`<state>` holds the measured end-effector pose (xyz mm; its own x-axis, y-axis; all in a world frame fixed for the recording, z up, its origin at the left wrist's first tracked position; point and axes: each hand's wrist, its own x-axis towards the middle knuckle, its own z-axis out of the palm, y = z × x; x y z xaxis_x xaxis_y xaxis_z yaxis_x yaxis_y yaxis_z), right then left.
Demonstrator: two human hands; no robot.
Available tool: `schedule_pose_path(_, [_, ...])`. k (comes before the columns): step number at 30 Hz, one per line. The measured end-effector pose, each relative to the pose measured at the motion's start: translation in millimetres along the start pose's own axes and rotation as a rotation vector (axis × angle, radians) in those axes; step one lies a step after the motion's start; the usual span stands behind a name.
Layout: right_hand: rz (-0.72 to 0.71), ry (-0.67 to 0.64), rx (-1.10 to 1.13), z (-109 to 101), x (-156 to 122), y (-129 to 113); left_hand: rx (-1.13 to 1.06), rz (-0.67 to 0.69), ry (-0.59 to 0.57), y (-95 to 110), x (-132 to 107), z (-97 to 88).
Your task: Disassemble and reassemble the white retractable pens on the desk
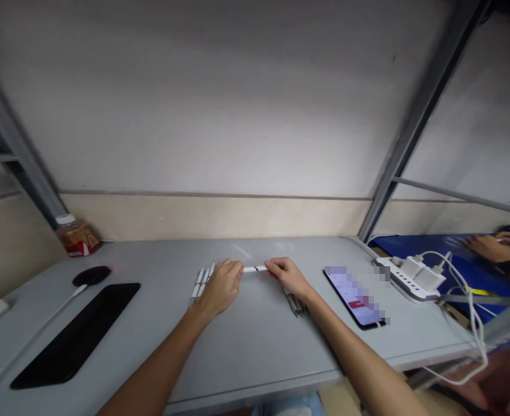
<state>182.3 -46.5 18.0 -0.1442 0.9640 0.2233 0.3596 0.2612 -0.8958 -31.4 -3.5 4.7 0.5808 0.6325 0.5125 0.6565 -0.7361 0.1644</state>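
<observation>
A white pen (250,269) with a dark band near its middle is stretched level between my two hands, just above the grey table. My left hand (222,283) closes on its left end. The fingers of my right hand (287,275) pinch its right end. Several white pens (199,283) with dark bands lie side by side on the table, partly covered by my left hand. Beneath my right wrist lie several dark, slim pen-like pieces (297,306), partly hidden by that hand and forearm.
A lit phone (352,294) and a power strip (406,280) with white cables lie to the right. On the left are a black slab (79,332), a round black charger (91,275) and a bottle (78,236). Another person's hands (491,249) are at a blue table (436,247).
</observation>
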Motion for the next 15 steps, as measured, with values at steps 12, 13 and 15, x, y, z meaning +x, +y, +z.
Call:
schedule_pose_path(12, [0.001,-0.009,0.037,-4.0,1.6,6.6,0.023,0.033,-0.017,3.2,1.1,1.5])
schedule_pose_path(13, [-0.008,-0.011,0.028,-4.1,1.4,6.3,0.01,0.025,-0.018,2.6,1.2,2.6])
schedule_pose_path(15, [-0.04,0.003,-0.006,-3.8,0.8,5.5,-0.022,-0.008,-0.015,1.6,1.2,4.1])
